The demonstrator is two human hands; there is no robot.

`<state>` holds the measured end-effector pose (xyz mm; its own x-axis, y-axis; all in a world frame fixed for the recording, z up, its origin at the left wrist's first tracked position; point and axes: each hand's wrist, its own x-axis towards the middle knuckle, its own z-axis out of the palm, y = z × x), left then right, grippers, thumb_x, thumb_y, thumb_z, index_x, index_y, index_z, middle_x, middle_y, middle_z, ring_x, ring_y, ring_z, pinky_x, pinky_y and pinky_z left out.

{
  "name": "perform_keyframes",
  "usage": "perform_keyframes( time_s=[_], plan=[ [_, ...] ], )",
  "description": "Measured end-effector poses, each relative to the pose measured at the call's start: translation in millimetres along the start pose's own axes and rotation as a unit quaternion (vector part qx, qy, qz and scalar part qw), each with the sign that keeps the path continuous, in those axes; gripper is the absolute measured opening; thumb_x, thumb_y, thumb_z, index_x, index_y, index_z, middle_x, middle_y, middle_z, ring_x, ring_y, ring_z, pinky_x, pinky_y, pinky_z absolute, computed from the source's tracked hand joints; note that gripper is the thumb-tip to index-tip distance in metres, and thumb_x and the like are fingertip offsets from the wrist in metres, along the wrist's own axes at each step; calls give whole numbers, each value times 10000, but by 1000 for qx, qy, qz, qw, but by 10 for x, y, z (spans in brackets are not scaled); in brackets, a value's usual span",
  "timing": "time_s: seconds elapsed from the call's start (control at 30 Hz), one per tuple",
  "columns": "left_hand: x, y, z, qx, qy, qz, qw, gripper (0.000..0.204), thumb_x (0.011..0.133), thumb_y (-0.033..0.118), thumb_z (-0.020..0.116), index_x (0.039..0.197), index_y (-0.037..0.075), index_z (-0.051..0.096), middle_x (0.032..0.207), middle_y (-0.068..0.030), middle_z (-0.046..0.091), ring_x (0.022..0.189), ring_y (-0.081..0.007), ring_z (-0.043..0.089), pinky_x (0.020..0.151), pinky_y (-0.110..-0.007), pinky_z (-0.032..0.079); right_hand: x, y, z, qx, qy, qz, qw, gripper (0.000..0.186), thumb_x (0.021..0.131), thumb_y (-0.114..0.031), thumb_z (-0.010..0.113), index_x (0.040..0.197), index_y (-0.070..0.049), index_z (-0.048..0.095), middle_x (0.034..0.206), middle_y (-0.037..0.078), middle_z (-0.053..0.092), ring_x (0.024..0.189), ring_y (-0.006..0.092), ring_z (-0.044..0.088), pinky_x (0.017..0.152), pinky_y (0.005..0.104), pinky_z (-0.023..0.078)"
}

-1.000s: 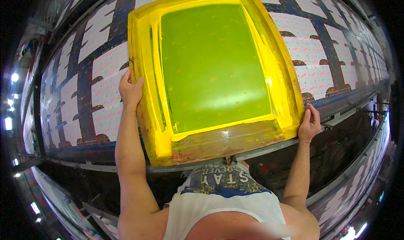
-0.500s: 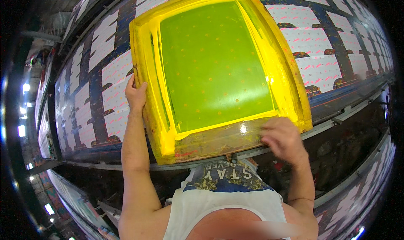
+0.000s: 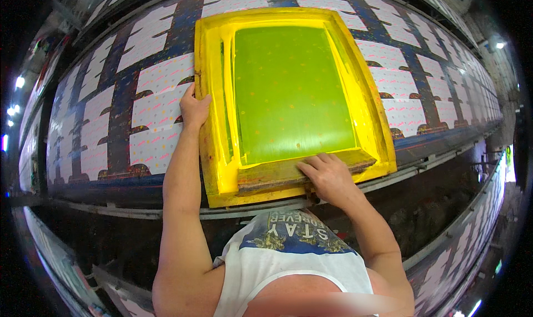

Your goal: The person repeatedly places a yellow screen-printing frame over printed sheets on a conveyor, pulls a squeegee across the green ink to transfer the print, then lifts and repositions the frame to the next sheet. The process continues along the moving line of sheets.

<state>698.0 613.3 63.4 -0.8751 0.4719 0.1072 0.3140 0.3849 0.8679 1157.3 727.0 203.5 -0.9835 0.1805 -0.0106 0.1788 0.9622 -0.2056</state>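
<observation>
A screen-printing frame (image 3: 377, 106), its wooden sides smeared with yellow ink, rests on a long printing table. Its mesh (image 3: 288, 89) looks green with small scattered orange marks. My left hand (image 3: 195, 108) grips the frame's left side, thumb on top and the other fingers partly hidden behind the wood. Along the near end of the mesh lies a wide wooden squeegee (image 3: 272, 174), stained with yellow ink. My right hand (image 3: 328, 175) is closed on its top edge near the middle, fingers over the far side. Thick yellow ink (image 3: 224, 170) sits around the mesh, inside the frame.
White printed sheets (image 3: 158, 106) lie in rows on the dark table (image 3: 119, 108), left, right and beyond the frame. A metal rail (image 3: 122, 210) runs along the table's near edge, close to my body. Another table with sheets (image 3: 472, 228) stands behind me at right.
My right hand has moved left from the squeegee's right end and taken hold of its middle. The squeegee now stands more tilted. The frame sits flatter and straighter in view; my left hand keeps its grip.
</observation>
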Motion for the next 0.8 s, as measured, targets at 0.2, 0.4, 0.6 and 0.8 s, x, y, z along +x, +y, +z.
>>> perform_keyframes(
  time_s=[0.2, 0.4, 0.6, 0.8],
  plan=[
    [9, 19, 20, 32, 8, 36, 999, 745, 833, 192, 855, 1507, -49, 648, 1346, -264, 780, 1240, -375, 767, 1092, -435, 591, 339, 14, -167, -11, -132, 77, 988, 428, 860, -31, 706, 1261, -130, 818, 1125, 132, 794, 1111, 359, 763, 996, 489, 604],
    [75, -51, 90, 64, 10, 35, 997, 758, 831, 251, 868, 1497, -42, 655, 1416, -286, 736, 1314, -426, 712, 1131, -493, 562, 75, -127, -210, -38, -168, 99, 980, 545, 798, 26, 749, 1316, -138, 798, 1191, 123, 791, 1166, 352, 749, 1000, 495, 600],
    [53, -13, 31, 72, 4, 42, 997, 777, 840, 262, 871, 1523, -28, 641, 1413, -286, 735, 1323, -442, 698, 1154, -491, 545, -157, -254, 76, -19, -34, 97, 995, 585, 757, 35, 769, 1318, -129, 782, 1235, 95, 784, 1174, 361, 739, 1003, 476, 592],
    [-20, 96, -20, 172, 34, 58, 983, 732, 848, 321, 860, 1478, -9, 686, 1367, -241, 759, 1305, -428, 682, 1145, -505, 537, 68, -101, 234, -42, 71, 37, 996, 532, 793, -6, 766, 1311, -131, 781, 1254, 100, 767, 1176, 335, 730, 1015, 478, 576]
  ],
)
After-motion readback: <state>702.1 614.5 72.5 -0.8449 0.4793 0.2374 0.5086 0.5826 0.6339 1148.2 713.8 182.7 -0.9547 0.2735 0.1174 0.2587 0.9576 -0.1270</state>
